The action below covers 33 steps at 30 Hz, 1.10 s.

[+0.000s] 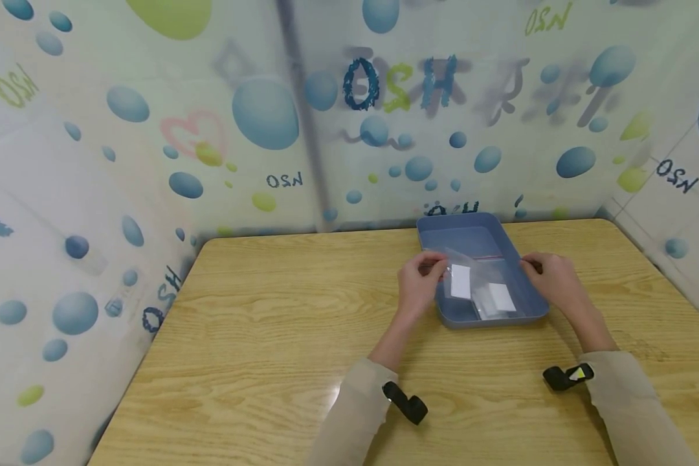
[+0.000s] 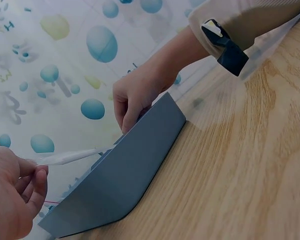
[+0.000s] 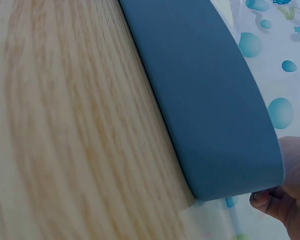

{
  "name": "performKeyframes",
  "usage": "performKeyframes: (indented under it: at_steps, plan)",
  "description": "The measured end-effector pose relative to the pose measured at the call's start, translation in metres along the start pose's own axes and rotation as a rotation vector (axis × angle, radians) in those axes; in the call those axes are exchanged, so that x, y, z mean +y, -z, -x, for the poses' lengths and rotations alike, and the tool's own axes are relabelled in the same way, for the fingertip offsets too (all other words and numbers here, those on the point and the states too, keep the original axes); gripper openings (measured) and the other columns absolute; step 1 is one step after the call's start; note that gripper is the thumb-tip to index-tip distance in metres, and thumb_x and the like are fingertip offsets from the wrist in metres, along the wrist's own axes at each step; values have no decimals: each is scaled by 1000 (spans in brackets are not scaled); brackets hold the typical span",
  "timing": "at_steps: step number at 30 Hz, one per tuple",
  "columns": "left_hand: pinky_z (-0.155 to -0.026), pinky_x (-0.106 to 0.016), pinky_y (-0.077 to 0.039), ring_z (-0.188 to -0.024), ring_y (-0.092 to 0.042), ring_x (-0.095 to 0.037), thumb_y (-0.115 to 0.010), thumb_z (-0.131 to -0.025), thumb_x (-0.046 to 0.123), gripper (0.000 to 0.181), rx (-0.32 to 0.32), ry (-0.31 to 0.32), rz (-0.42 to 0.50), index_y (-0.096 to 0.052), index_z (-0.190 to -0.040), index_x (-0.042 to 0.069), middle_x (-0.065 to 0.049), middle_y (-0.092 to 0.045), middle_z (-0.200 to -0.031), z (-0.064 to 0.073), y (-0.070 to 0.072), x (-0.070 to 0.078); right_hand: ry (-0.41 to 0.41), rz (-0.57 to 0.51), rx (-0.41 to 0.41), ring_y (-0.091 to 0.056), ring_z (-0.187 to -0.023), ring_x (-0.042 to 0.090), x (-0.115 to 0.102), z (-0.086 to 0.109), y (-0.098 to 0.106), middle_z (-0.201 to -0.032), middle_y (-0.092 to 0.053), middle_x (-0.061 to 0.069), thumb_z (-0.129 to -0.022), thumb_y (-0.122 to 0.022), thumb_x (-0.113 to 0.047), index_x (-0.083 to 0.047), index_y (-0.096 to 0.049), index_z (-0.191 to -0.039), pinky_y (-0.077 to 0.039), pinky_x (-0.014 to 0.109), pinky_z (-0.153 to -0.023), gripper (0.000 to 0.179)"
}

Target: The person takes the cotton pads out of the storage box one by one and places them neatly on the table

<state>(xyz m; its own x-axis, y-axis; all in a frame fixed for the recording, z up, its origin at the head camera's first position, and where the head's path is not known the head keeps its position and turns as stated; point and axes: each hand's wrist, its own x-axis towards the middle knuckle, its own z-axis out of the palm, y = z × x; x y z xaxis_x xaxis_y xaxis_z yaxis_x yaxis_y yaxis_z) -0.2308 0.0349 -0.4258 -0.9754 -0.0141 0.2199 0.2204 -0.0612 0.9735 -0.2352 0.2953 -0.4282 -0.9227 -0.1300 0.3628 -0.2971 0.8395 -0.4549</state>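
My left hand (image 1: 417, 285) pinches the edge of a clear plastic bag (image 1: 476, 268) with a white card (image 1: 460, 282) inside, held over the left part of a blue tray (image 1: 489, 320). In the left wrist view, the bag (image 2: 70, 156) stretches from the left fingertips across the tray's rim. Another clear bag with a white card (image 1: 502, 298) lies in the tray's near half. My right hand (image 1: 556, 281) grips the tray's right rim with thumb and curled fingers; the right wrist view shows this hand (image 3: 285, 192) at the tray's corner.
The tray sits on a wood-grain table (image 1: 291, 310), near its back edge. Behind and beside the table hangs a patterned curtain (image 1: 268, 116) with blue and green spots. Each sleeve carries a small black wrist camera (image 1: 406, 402).
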Motion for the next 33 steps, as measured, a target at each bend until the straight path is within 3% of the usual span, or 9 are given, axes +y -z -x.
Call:
performKeyframes:
  at_steps: [13,18,23,26,29,33]
  plan:
    - [-67,-25,-58,-69,-63,-6,-70,-93,-2,8,25,-32,41,-73,-99,-6,-12,-72,-89,-6,14,1,8,8,7,-62,-69,34,2,0,-1,-87,-69,29,-94,-64,3,16,-69,-99,-50,46,-61,16]
    - [-70,-35,-60,-71,-64,-9,-71,-93,0,8,27,-51,47,-73,-99,-4,-12,-72,-90,-7,20,4,9,9,0,-62,-69,32,3,0,-1,-86,-69,28,-94,-63,3,16,-69,-101,-49,44,-60,16]
    - [-75,-46,-60,-75,-66,-23,-71,-93,2,9,38,-62,47,-74,-100,-4,-14,-72,-92,-8,26,6,9,7,5,-62,-69,32,4,0,-2,-86,-69,28,-94,-64,3,16,-69,-100,-50,44,-60,16]
    - [-73,-39,-60,-79,-67,-35,-71,-94,2,9,42,-62,44,-74,-100,-4,-13,-72,-91,-10,30,5,8,5,6,-62,-69,32,4,0,-2,-86,-69,27,-94,-64,3,16,-69,-100,-49,44,-60,16]
    - [-69,-27,-58,-81,-66,-38,-70,-94,0,9,45,-56,42,-73,-100,-5,-12,-72,-90,-11,33,4,7,6,2,-62,-69,31,4,0,-2,-86,-69,27,-95,-64,2,16,-69,-101,-49,42,-59,16]
    - [-67,-22,-56,-75,-66,-21,-70,-94,0,10,58,-50,52,-72,-100,-7,-12,-71,-90,-13,37,6,8,8,2,-62,-68,31,4,0,-2,-86,-69,27,-94,-64,2,16,-69,-100,-49,43,-59,15]
